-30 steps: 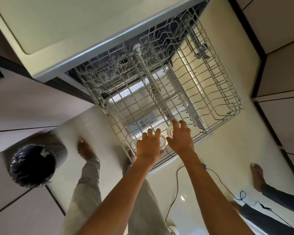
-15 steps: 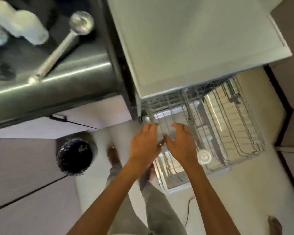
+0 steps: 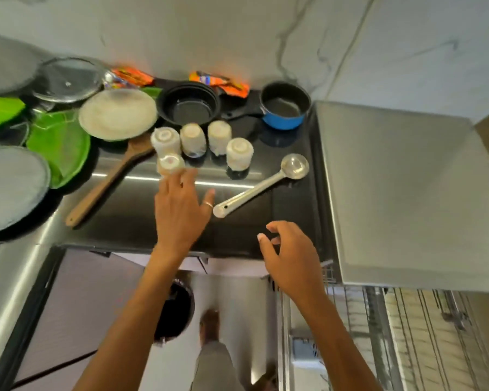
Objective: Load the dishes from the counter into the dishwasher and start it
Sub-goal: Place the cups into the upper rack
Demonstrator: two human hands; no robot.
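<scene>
Cups: five standing upside down at frame centre on the dark counter. I am turning back from the dishwasher rack, lower right; left hand spread, reaching the nearest cup; right hand loosely open, empty. Loading is continuing.

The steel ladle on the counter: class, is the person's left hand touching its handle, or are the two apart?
Apart. The head view shows a strip of dark counter between the left hand and the handle end of the steel ladle; the fingers reach towards the nearest white cup instead.

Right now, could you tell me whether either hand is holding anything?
Nothing is held: the left hand reaches open toward the nearest cup, and the right hand hangs empty.
</scene>
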